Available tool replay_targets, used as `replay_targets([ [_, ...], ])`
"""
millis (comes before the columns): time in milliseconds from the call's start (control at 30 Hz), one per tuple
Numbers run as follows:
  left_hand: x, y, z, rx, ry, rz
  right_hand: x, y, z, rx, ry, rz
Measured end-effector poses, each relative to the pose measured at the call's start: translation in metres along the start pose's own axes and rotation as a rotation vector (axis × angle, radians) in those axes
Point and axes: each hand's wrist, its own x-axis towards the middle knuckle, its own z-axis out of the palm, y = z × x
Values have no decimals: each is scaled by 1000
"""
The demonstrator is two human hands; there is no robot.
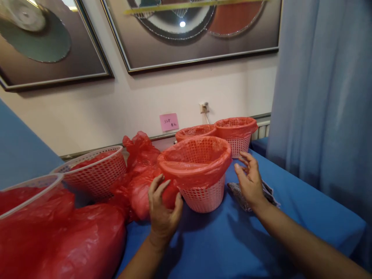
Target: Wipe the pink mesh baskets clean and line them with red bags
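Observation:
A white mesh plastic basket (204,198) stands upright in front of me, lined with a red plastic bag (188,174) folded over its rim. On its near left side is my left hand (163,209), fingers curved and apart, holding nothing. To the right of the basket my right hand (249,180) hovers with its fingers loosely spread, also holding nothing. Beneath the right hand lies a dark grey folded cloth (242,197). Whether the left fingertips touch the red bag is hard to tell.
Two more red-lined baskets, one (236,133) at the back right and one (196,131) beside it, stand near the wall. Filled red plastic bags (95,232) and white baskets (95,174) crowd the left. The blue-covered table (308,205) ends near a blue curtain (322,97).

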Motion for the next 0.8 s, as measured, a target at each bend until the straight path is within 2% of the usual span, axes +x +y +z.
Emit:
replay_targets([
  [67,-2,0,3,94,-14,101,-11,13,4,84,-42,161],
  [167,1,-10,10,138,-45,189,-16,24,11,190,-95,243],
  [367,-11,-23,20,95,-136,121,-4,31,13,311,-198,390],
  [467,-21,-22,21,25,-113,57,-2,37,12,279,-193,409],
  [567,-33,-22,21,-8,-112,-17,-3,28,9,148,-69,277],
  [633,-43,-23,23,-36,-166,-45,-4,9,5,14,-6,59],
  [667,-49,-25,25,-53,-195,-57,-4,-3,2,-52,-16,-79],
  [733,-61,-27,28,-90,-229,-83,-7,-26,-1,-148,-125,-350],
  [800,-71,-30,30,-125,-248,-107,-12,-43,-1,-189,-281,-501],
])
